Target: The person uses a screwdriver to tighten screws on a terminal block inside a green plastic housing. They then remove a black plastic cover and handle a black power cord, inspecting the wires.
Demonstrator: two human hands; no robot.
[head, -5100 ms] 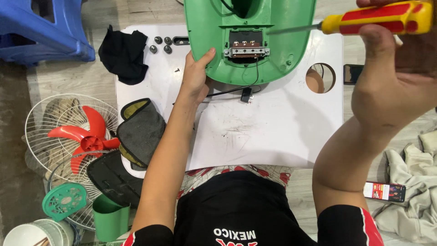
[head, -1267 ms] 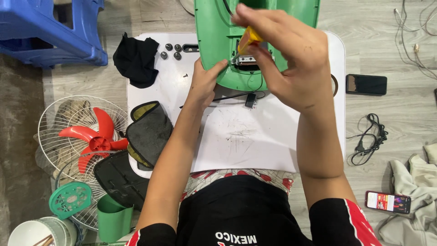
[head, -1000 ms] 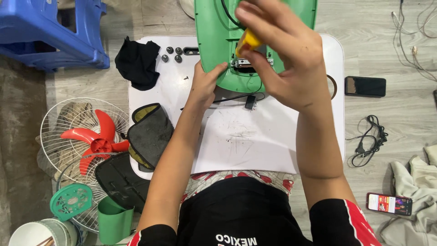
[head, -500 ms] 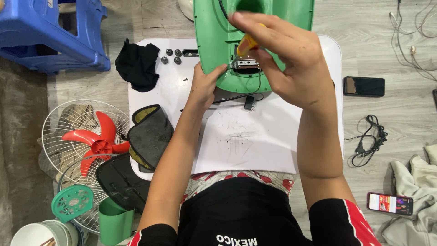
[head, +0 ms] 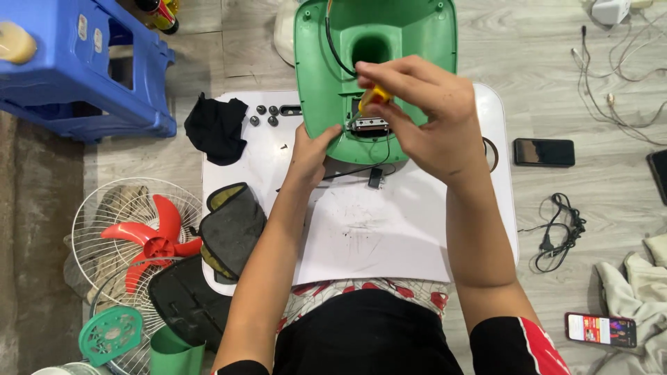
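Green fan base [head: 326,90] is sitting upside down at the far edge of the white table [head: 389,243], its top half hanging off past the table edge over the wood floor. Left hand [head: 310,154] is clamped on the base's near-left rim, thumb and fingers pinching the plastic. Right hand [head: 431,121] hovers right over the middle of the base, fingers curled tight around a yellow screwdriver handle [head: 376,95], just above the little metal terminal block [head: 369,125]. Can't really see the tip, the hand covers it, so no idea if it's seated in a screw.

Room-wise: nearer than the base, the table is mostly open white surface with some dark scuffs. Left of the base there's a handful of dark screws [head: 264,115] and a black cloth [head: 215,128] at the table's left corner. A black cable [head: 347,172] runs out from under the base's near rim. Right of the base, off the table, a dark phone [head: 544,152] lies on the floor. Far left of the base there's a fan grille with a red blade [head: 149,236].
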